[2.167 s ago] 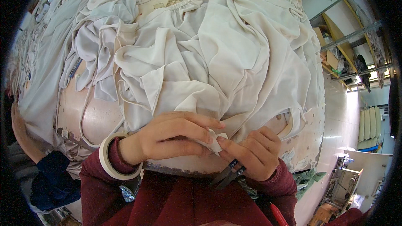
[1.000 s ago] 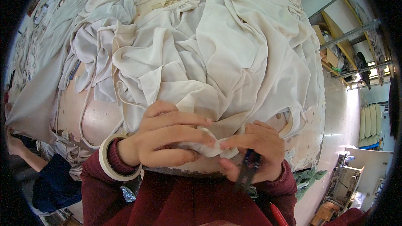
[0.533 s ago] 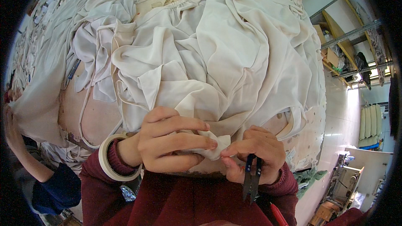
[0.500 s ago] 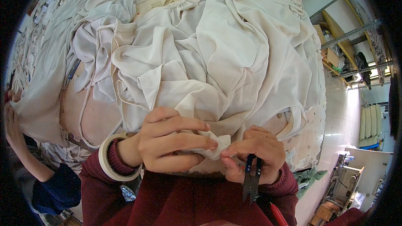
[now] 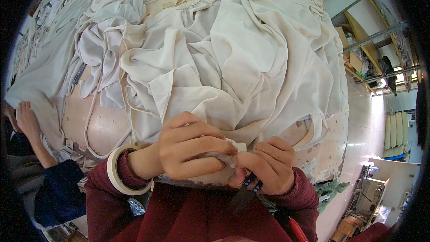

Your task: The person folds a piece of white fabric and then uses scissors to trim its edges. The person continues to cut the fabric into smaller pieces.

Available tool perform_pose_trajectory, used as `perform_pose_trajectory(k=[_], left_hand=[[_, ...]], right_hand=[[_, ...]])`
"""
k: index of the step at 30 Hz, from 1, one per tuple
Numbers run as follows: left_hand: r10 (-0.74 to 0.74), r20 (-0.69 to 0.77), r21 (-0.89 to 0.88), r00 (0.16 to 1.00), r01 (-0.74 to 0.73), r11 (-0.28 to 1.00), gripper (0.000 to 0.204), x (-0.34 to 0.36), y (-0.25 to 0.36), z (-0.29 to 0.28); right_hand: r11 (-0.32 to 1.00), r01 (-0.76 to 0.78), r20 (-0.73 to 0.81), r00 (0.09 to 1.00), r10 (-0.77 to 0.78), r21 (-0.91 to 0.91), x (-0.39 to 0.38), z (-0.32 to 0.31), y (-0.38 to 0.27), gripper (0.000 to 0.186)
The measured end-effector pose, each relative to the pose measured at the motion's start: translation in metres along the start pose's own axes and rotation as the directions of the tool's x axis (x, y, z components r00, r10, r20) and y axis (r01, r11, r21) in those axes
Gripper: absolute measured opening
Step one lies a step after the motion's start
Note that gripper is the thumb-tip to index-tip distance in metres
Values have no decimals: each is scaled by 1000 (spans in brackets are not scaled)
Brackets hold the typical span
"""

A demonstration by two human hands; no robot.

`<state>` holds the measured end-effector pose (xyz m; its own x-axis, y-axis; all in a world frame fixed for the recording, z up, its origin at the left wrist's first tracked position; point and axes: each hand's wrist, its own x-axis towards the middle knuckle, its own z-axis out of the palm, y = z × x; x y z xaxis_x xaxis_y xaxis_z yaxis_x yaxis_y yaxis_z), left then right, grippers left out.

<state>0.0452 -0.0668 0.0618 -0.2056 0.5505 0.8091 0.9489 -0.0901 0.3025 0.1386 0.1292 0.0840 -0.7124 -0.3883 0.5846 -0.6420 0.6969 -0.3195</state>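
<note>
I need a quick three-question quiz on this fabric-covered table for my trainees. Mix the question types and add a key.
1. Multiple choice: What circles the maroon left sleeve?
a) a watch
b) a pale ring like a tape roll
c) a rubber glove

2. True or false: Dark snips are in the right hand.

3. Fill in the blank: The left hand has a small piece of pale ____ between its fingers.

Key:
1. b
2. True; their blades point down toward the person's lap.
3. fabric
</note>
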Motion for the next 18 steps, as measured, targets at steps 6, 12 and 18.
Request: perform_pose_trajectory(k=[6,12,18], left_hand=[[-13,7,-8,1000,13,1000,11,0,-2,-4],[4,5,43,1000,-5,999,11,1,-1,-3],[-1,41,138,999,-4,990,16,2,5,-1]], right_hand=[[995,-36,-98,994,45,93,1,-2,1,11],[991,-70,-103,991,82,113,4,-4,-1,10],[994,39,6,999,-39,-104,2,-2,1,21]])
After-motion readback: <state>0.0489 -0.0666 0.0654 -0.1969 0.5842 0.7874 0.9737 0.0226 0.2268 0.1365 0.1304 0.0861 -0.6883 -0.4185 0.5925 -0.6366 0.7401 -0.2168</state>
